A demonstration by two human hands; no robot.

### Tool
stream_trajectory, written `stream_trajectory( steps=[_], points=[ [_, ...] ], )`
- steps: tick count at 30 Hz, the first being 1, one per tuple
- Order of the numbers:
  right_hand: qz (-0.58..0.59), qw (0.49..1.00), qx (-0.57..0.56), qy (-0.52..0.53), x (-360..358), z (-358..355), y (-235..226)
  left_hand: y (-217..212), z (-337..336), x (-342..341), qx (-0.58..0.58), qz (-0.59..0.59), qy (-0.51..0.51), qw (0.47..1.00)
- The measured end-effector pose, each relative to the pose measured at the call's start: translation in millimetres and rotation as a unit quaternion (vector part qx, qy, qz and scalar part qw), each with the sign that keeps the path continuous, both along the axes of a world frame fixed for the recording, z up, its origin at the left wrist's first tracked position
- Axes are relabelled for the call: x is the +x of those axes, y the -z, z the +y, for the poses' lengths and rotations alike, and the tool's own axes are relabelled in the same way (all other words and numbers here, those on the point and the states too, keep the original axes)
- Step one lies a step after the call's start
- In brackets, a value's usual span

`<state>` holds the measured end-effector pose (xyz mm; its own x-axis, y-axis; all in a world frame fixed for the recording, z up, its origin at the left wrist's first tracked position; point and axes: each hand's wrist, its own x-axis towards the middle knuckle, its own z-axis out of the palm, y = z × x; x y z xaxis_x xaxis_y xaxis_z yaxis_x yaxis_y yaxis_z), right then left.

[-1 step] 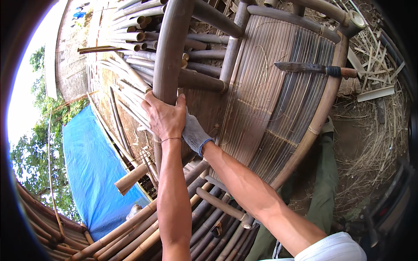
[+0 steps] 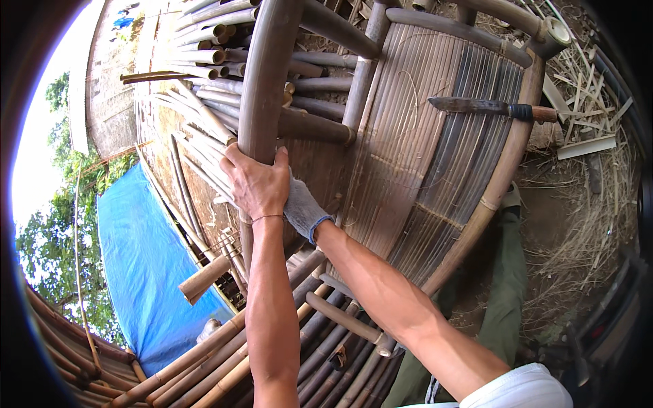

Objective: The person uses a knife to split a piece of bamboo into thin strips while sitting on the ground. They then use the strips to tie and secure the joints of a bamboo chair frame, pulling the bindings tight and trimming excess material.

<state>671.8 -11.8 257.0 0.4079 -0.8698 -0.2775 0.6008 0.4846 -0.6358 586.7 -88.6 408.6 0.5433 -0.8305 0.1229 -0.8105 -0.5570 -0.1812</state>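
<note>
My bare left hand is wrapped around a thick, brownish bamboo pole, the long rail of a bamboo frame. Its thumb lies along the pole's right side. Close against it, my right hand wears a grey knit glove with a blue cuff; its fingers are hidden behind the left hand and the pole. To the right lies a slatted bamboo seat panel, joined to the frame by short bamboo crosspieces. A large knife with a dark blade and a wooden handle rests on the slats.
Cut bamboo poles are stacked beyond the frame. More bamboo poles lie near me at the lower left. A blue tarp spreads at the left. Bamboo shavings litter the ground at the right, beside my green-trousered leg.
</note>
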Motion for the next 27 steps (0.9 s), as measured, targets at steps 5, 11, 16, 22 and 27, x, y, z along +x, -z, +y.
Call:
stream_trajectory(
  steps=[5,11,16,22,27],
  points=[
    [0.075,0.988,-0.094,-0.101,-36.7,4.2,-24.4,5.8,11.0,10.8,-0.019,-0.008,-0.030,0.999],
    [0.070,0.985,-0.070,-0.142,-45.4,-12.9,-24.5,8.8,6.4,5.9,-0.025,-0.024,-0.043,0.998],
    [0.147,0.983,-0.034,-0.108,-37.7,-9.0,-21.7,9.2,4.6,-0.6,-0.028,-0.023,-0.051,0.998],
    [0.373,0.919,0.104,0.072,-189.2,-14.2,-97.6,12.6,8.4,11.9,-0.038,-0.045,-0.032,0.998],
    [0.402,0.908,0.036,0.112,-250.7,21.3,-52.3,0.1,20.6,18.9,-0.005,-0.029,0.044,0.999]
  ],
)
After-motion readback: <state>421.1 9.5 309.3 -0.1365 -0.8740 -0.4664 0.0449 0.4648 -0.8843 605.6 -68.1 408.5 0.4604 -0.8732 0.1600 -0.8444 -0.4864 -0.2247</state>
